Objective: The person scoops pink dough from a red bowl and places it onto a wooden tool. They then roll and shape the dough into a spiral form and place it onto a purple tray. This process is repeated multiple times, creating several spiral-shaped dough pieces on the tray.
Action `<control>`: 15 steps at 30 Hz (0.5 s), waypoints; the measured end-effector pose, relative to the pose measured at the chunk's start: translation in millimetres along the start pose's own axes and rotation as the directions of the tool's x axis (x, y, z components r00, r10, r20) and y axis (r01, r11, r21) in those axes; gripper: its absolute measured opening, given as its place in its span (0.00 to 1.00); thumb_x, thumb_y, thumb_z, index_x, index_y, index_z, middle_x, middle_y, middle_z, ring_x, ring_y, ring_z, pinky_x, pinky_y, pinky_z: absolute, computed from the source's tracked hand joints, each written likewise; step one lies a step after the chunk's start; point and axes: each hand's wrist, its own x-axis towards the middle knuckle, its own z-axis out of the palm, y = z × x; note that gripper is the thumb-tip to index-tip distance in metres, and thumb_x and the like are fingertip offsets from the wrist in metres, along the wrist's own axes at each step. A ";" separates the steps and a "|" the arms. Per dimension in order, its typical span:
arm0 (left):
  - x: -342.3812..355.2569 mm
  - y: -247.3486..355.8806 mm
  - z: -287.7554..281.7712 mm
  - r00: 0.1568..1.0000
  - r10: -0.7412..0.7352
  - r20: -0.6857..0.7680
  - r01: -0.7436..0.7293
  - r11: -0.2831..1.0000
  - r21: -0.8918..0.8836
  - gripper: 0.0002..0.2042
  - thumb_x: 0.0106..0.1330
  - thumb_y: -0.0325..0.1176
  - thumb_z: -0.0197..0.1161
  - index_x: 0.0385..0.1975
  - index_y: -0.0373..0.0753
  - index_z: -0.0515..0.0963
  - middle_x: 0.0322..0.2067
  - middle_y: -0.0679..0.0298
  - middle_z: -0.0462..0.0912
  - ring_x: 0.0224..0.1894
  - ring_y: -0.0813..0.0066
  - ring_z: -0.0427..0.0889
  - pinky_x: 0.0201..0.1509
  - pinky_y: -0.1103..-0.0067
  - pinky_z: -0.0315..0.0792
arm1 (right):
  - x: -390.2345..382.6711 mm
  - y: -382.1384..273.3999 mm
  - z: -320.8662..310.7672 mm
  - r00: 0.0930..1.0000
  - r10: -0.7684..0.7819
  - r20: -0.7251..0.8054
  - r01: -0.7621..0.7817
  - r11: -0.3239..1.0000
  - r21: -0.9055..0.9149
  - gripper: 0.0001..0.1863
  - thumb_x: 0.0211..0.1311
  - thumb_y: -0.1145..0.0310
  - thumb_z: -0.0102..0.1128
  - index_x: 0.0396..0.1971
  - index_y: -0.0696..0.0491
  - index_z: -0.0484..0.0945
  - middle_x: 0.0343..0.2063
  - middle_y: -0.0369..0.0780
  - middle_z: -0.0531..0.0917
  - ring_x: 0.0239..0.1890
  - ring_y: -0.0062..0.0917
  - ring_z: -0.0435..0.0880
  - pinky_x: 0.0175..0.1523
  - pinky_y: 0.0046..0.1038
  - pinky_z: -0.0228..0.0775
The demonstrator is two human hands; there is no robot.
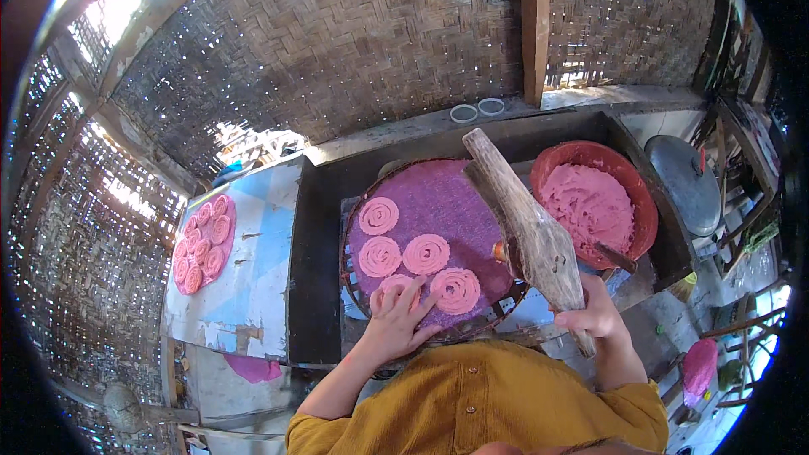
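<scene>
My right hand point(595, 313) grips the lower end of a long, weathered wooden tool point(531, 232), which slants up over the right side of a round tray. A second wooden piece shows under it, and a small orange cylinder point(500, 251) sticks out at its left side. My left hand point(396, 313) lies with fingers spread at the tray's near edge. Its fingers partly cover one pink dough coil point(399, 290) and reach beside another pink coil point(456, 291). Several pink spirals, including one at the left point(379, 216), lie on the tray's purple mesh point(447, 202).
Right of the tray, a red basin point(647, 211) holds pink dough point(590, 206) and a dark-handled utensil point(617, 258). A dark wooden frame point(404, 154) surrounds both. More coils lie on a pink sheet point(192, 280) at left. A lidded pot point(684, 184) stands at right, two round rings point(463, 114) behind.
</scene>
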 end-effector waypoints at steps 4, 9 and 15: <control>5.6 -2.1 1.9 0.998 0.009 -0.063 -0.008 1.000 0.017 0.28 0.54 0.53 0.54 0.56 0.54 0.62 0.58 0.60 0.57 0.52 0.60 0.59 0.54 0.58 0.51 | 2.7 -1.7 1.6 1.000 0.008 0.015 -0.008 1.000 0.008 0.37 0.30 0.61 0.72 0.44 0.64 0.71 0.36 0.37 0.77 0.39 0.19 0.71 0.47 0.22 0.62; 8.1 -3.8 7.0 0.998 -0.029 -0.063 0.028 1.000 -0.012 0.29 0.54 0.54 0.54 0.56 0.54 0.62 0.58 0.60 0.56 0.52 0.59 0.59 0.54 0.57 0.50 | 4.8 0.3 0.2 0.998 -0.034 0.048 0.035 0.999 -0.034 0.36 0.30 0.63 0.71 0.45 0.64 0.70 0.36 0.37 0.77 0.39 0.18 0.71 0.47 0.22 0.62; 0.7 7.2 2.6 1.000 0.012 -0.027 -0.012 1.000 0.007 0.29 0.53 0.56 0.54 0.56 0.55 0.63 0.58 0.61 0.55 0.52 0.58 0.59 0.55 0.57 0.49 | 1.9 1.6 -2.4 0.999 -0.026 0.026 0.026 0.999 0.025 0.37 0.31 0.64 0.72 0.46 0.64 0.69 0.37 0.37 0.76 0.40 0.18 0.70 0.47 0.22 0.62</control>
